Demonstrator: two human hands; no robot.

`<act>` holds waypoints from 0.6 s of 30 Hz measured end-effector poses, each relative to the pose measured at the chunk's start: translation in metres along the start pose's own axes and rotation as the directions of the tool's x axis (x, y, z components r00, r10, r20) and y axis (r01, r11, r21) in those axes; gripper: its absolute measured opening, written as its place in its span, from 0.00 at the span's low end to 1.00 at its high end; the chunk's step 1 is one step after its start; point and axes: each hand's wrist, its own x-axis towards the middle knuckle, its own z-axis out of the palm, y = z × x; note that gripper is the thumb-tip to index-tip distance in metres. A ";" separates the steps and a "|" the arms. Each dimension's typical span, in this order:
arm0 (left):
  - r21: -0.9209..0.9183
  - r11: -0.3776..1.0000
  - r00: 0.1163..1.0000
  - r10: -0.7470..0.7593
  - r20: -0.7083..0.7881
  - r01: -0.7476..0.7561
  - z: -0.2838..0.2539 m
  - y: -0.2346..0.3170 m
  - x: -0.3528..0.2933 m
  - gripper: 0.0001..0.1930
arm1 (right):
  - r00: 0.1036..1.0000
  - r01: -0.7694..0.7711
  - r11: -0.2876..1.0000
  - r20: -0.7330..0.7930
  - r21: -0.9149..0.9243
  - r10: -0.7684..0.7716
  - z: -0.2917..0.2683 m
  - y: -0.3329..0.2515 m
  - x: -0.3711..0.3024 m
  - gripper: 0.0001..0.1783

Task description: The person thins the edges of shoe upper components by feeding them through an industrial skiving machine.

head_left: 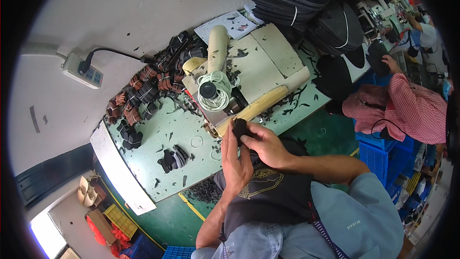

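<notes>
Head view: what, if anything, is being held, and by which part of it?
A small black item. The right hand holds its lower right side, thumb in front; the left hand lies along its left side.

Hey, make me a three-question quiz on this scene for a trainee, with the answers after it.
1. True or false: the left hand and right hand both touch the black piece.
2. What colour is the coiled cord on the machine? A) red B) whitish C) orange
3. Fill the gap: the black plug sits in the ____.

Key: 1. True. 2. B. 3. Power strip.
</notes>
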 end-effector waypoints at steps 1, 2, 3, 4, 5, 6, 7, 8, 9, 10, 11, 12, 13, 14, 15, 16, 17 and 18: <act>0.106 0.994 1.000 0.023 -0.019 -0.021 0.000 0.001 0.000 0.26 | 1.000 0.001 1.000 0.001 0.003 -0.001 0.002 -0.001 0.000 0.20; 0.110 0.994 1.000 0.023 -0.019 -0.021 0.001 0.001 0.000 0.26 | 0.995 -0.099 0.973 0.029 0.210 0.095 0.005 -0.003 0.000 0.20; 0.189 0.981 0.998 0.056 -0.026 -0.050 0.002 0.000 -0.001 0.27 | 0.980 -0.198 0.894 0.077 0.403 0.182 0.009 -0.004 0.001 0.20; 0.268 0.960 0.995 0.090 -0.031 -0.078 0.002 0.000 -0.002 0.27 | 0.980 -0.197 0.892 0.078 0.407 0.181 0.012 0.000 0.002 0.20; 0.273 0.959 0.996 0.089 -0.029 -0.078 0.001 -0.002 0.000 0.27 | 0.969 -0.242 0.844 0.069 0.478 0.239 0.014 0.005 0.003 0.18; 0.332 0.936 0.992 0.123 0.002 -0.116 -0.001 -0.005 0.004 0.27 | 0.953 -0.282 0.789 0.064 0.546 0.296 0.016 0.008 0.005 0.16; 0.388 0.909 0.988 0.152 0.033 -0.153 -0.005 -0.011 0.007 0.27 | 0.953 -0.283 0.786 0.066 0.549 0.297 0.018 0.006 0.006 0.16; 0.395 0.907 0.989 0.143 0.045 -0.149 -0.010 -0.015 0.012 0.26 | 0.911 -0.377 0.721 0.092 0.582 0.402 0.020 0.001 0.006 0.15; 0.396 0.906 0.989 0.142 0.047 -0.148 -0.019 -0.017 0.017 0.26 | 0.857 -0.462 0.643 0.121 0.610 0.501 0.021 -0.001 0.007 0.15; 0.292 0.953 0.989 0.041 0.144 -0.082 -0.029 -0.016 0.025 0.25 | 0.865 -0.471 0.683 0.141 0.559 0.481 0.019 0.004 0.010 0.16; 0.191 0.982 0.967 -0.046 0.252 -0.003 -0.038 -0.015 0.032 0.24 | 0.867 -0.465 0.684 0.135 0.562 0.479 0.013 0.005 0.011 0.16; 0.118 0.993 0.968 -0.004 0.250 -0.026 -0.044 -0.027 0.039 0.22 | 0.831 -0.555 0.765 0.266 0.326 0.489 0.002 0.004 0.014 0.17; -0.029 0.969 0.918 -0.224 0.328 0.247 -0.053 -0.036 0.047 0.20 | 0.759 -0.588 0.806 0.389 0.064 0.523 -0.008 0.002 0.018 0.18; -0.100 0.936 0.882 -0.277 0.381 0.337 -0.062 -0.042 0.056 0.20 | 0.768 -0.469 0.853 0.372 -0.228 0.522 -0.016 -0.006 0.023 0.19; -0.164 0.890 0.841 -0.320 0.437 0.425 -0.068 -0.046 0.064 0.19 | 0.828 -0.229 0.794 0.316 -0.563 0.464 -0.024 -0.016 0.032 0.18; -0.142 0.893 0.838 -0.332 0.434 0.427 -0.072 -0.046 0.071 0.17 | 0.927 -0.061 0.736 0.235 -0.674 0.292 -0.033 -0.015 0.035 0.16; -0.141 0.893 0.837 -0.331 0.437 0.427 -0.077 -0.047 0.077 0.17 | 0.979 0.084 0.625 0.180 -0.776 0.092 -0.038 -0.015 0.037 0.14; -0.081 0.848 0.775 -0.435 0.458 0.524 -0.082 -0.049 0.083 0.16 | 0.980 0.082 0.625 0.177 -0.776 0.091 -0.042 -0.017 0.044 0.14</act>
